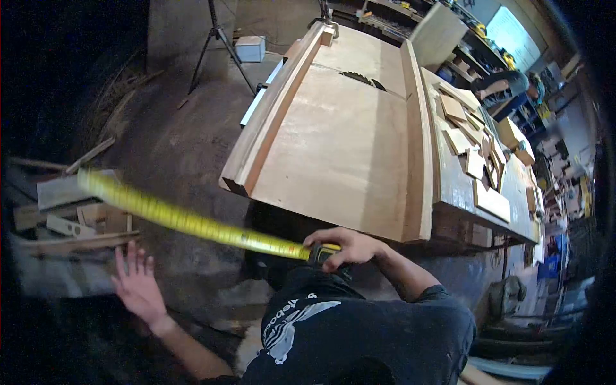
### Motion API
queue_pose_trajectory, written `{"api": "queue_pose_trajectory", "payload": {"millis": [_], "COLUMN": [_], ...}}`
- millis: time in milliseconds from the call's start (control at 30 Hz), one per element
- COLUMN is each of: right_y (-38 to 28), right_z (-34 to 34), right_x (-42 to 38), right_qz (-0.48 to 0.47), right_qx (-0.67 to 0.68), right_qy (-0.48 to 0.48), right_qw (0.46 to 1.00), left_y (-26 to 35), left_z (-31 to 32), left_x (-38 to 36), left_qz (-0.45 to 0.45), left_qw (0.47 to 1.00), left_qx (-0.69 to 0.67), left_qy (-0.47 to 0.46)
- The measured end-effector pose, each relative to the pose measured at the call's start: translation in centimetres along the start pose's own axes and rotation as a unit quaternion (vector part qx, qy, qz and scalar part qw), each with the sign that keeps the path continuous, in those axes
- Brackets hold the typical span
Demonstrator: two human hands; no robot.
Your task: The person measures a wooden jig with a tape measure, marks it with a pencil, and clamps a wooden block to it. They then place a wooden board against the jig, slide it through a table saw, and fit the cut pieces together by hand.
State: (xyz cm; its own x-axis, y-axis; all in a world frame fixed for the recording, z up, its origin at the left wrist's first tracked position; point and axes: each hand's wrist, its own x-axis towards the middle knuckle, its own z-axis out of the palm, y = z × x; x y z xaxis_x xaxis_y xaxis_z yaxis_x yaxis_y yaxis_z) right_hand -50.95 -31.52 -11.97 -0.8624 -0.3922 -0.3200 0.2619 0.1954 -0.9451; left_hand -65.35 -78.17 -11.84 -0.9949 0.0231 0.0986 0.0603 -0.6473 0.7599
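Observation:
My right hand [351, 246] is closed around a black and yellow tape measure [316, 254], in front of my body. Its yellow blade [199, 226] reaches out to the left, bowed and blurred toward the free end. My left hand [138, 287] is empty, fingers spread, just below the extended blade and apart from it. Beyond my right hand lies a large plywood sled [333, 144] with a raised wooden fence along each of two opposite sides. Part of a dark toothed saw blade [362, 79] shows through its far portion.
Offcuts [475, 160] lie scattered on the bench [449, 183] to the right. More wood scraps [67, 224] are piled at left. A black tripod [217, 40] and a white box [250, 49] stand on the floor beyond. Another person [513, 83] bends over at the far right.

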Motion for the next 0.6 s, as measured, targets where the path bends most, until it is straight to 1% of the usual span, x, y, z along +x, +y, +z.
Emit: {"api": "queue_pose_trajectory", "payload": {"millis": [67, 100, 133, 167, 200, 267, 300, 333, 367, 400, 433, 467, 500, 533, 567, 600], "right_y": [-0.3, -0.1, -0.1, 0.2, -0.4, -3.2, -4.4, -5.7, -6.0, -5.7, -5.3, -5.2, -6.2, -5.8, -5.1, -4.7], "right_z": [-0.3, -0.5, -0.9, -1.9, -2.3, -3.2, -3.9, -4.5, -5.7, -7.2, -8.7, -9.3, -9.5, -10.2, -10.6, -10.9], "right_x": [3.1, 5.1, 7.4, 10.1, 13.0, 17.4, 19.3, 20.9, 21.7, 22.4, 22.9, 23.5, 24.1, 24.6, 24.8, 25.1], "right_qz": [0.016, -0.01, -0.034, -0.074, -0.108, -0.078, -0.079, -0.081, -0.068, -0.076, -0.068, -0.056, -0.04, -0.012, 0.014, 0.036], "right_qx": [0.051, 0.133, 0.213, 0.22, 0.235, 0.361, 0.352, 0.335, 0.346, 0.339, 0.315, 0.295, 0.27, 0.27, 0.255, 0.24], "right_qy": [0.109, 0.151, 0.187, 0.236, 0.284, 0.354, 0.406, 0.46, 0.487, 0.5, 0.537, 0.574, 0.621, 0.648, 0.675, 0.698], "right_qw": [0.993, 0.979, 0.958, 0.944, 0.923, 0.859, 0.84, 0.818, 0.799, 0.794, 0.78, 0.762, 0.734, 0.712, 0.692, 0.673], "left_y": [-1.3, -1.5, -1.4, -1.0, 0.2, 2.0, 2.7, 3.6, 3.8, 3.5, 2.3, 1.7, 0.8, -0.5, -2.1, -3.6], "left_z": [-1.2, -2.5, -3.8, -5.3, -7.1, -11.1, -15.2, -17.9, -20.4, -24.5, -30.8, -33.6, -39.8, -44.5, -45.6, -46.3], "left_x": [5.7, 8.2, 10.6, 12.5, 13.7, 16.7, 17.9, 18.3, 18.5, 18.4, 18.6, 18.9, 17.9, 18.4, 21.3, 24.2], "left_qz": [-0.044, -0.047, -0.037, -0.029, -0.037, -0.001, -0.01, -0.024, -0.035, -0.057, -0.047, -0.073, -0.116, -0.158, -0.169, -0.186], "left_qw": [0.996, 0.995, 0.994, 0.987, 0.984, 0.979, 0.979, 0.967, 0.954, 0.958, 0.938, 0.909, 0.924, 0.934, 0.936, 0.934], "left_qx": [0.018, 0.026, 0.088, 0.153, 0.171, 0.199, 0.187, 0.213, 0.233, 0.141, 0.105, 0.099, 0.083, 0.066, 0.067, 0.103], "left_qy": [-0.074, -0.08, -0.056, -0.026, -0.021, 0.031, 0.081, 0.135, 0.185, 0.243, 0.326, 0.398, 0.356, 0.314, 0.302, 0.285]}}
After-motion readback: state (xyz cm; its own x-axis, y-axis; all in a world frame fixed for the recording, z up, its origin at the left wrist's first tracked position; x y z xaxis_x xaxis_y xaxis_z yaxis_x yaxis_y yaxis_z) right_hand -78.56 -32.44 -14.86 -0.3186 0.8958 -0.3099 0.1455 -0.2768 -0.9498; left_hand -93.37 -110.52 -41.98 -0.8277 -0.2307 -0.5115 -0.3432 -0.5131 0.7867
